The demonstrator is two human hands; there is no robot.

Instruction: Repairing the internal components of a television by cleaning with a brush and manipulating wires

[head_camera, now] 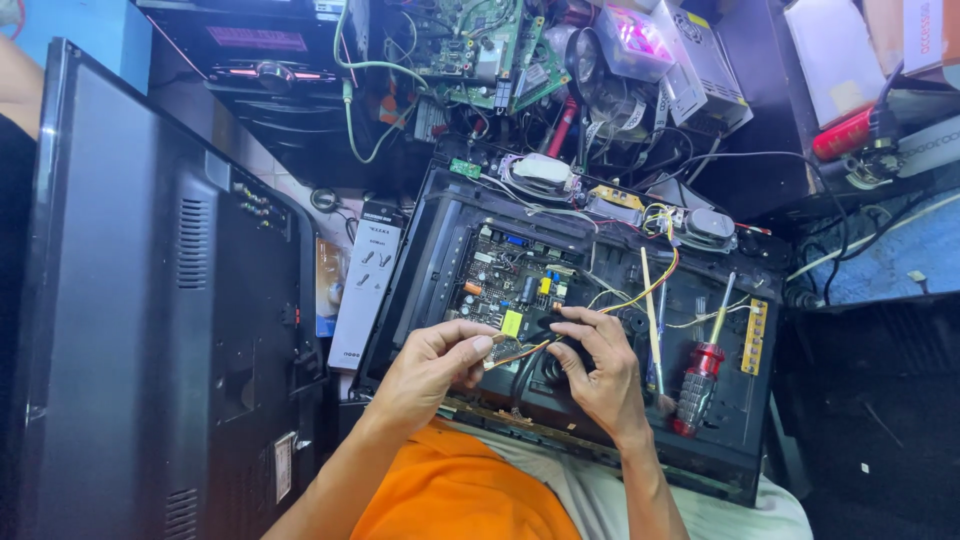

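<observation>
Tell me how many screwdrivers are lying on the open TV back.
2: a red-handled screwdriver right of the right hand, and a slimmer blue-handled one between them. Others may hide in the clutter behind.

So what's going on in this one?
A person in an orange shirt sits with an opened black electronics chassis on their lap. Both bare hands meet over its middle: the left hand and right hand pinch a thin bundle of wires beside the circuit board. A red-handled screwdriver lies inside the chassis to the right, untouched. A black back cover stands at the left.
</observation>
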